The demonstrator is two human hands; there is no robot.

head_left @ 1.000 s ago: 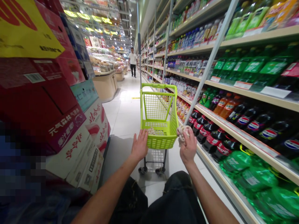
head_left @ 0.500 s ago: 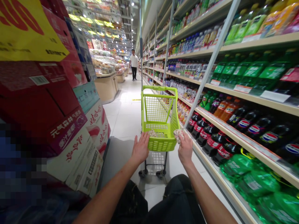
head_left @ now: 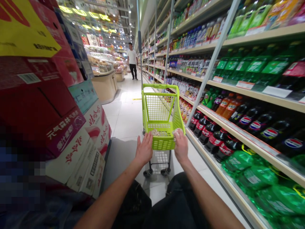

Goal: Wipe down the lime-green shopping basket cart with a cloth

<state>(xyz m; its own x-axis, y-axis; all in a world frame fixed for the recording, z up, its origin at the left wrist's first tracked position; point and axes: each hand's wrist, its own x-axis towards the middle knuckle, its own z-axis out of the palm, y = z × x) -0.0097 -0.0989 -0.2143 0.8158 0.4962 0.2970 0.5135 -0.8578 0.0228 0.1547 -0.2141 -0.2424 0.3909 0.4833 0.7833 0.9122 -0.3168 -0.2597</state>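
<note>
Green cart (head_left: 164, 144): its near end lies between two hands

It stands upright on the floor (head_left: 120, 125), with stacked boxes (head_left: 96, 122) to the left and a shelf (head_left: 252, 93) to the right. The long axis of its basket runs from near to far, so both hands meet only the near end, and neither is clearly the nearer one. The left hand (head_left: 144, 151) lies rather flat at the near left corner, thumb apart, just beside a pale cloth (head_left: 155, 132) inside the basket; whether its grip holds this cloth, I cannot tell. The right hand (head_left: 181, 147) has its grip closed around a second cloth (head_left: 177, 131), which touches the near right corner of the rim.
</note>
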